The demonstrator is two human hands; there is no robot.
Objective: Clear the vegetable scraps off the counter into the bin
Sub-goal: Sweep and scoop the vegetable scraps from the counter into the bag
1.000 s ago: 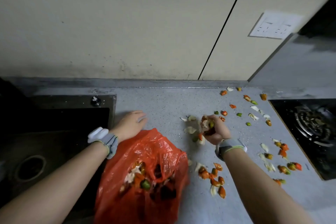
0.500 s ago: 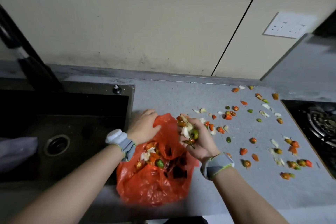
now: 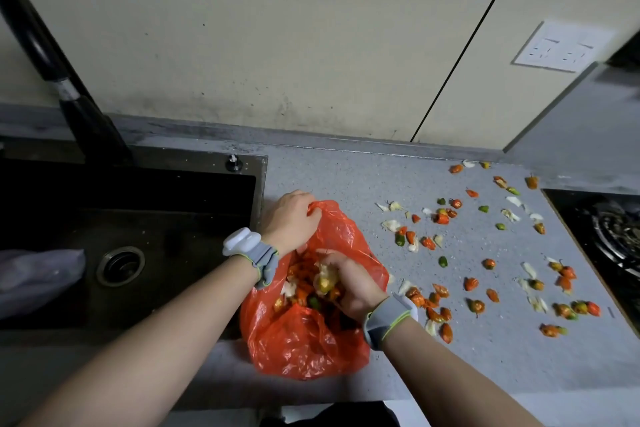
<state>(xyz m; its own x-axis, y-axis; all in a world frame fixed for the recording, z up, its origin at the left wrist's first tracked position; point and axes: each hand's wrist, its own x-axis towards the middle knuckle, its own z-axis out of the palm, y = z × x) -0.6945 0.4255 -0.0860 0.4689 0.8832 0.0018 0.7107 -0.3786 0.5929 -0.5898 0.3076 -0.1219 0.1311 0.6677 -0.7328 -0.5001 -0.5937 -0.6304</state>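
One red bag (image 3: 304,340) — left hand (image 3: 289,218) grips it, right hand (image 3: 349,284) holds scraps (image 3: 325,279).

You face a grey speckled counter (image 3: 346,177), with a sink (image 3: 138,218) set into its left and a hob (image 3: 609,239) into its right. A red plastic bag (image 3: 304,347) sits on it beside the sink. Orange, green and white vegetable scraps (image 3: 441,218) lie scattered between bag and hob.

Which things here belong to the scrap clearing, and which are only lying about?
Belong to the job: red bag, its rim gripped by the left hand; right hand holding a handful of scraps at the bag mouth; loose scraps on the counter.
Lying about: sink, black faucet, stove burner, wall socket.
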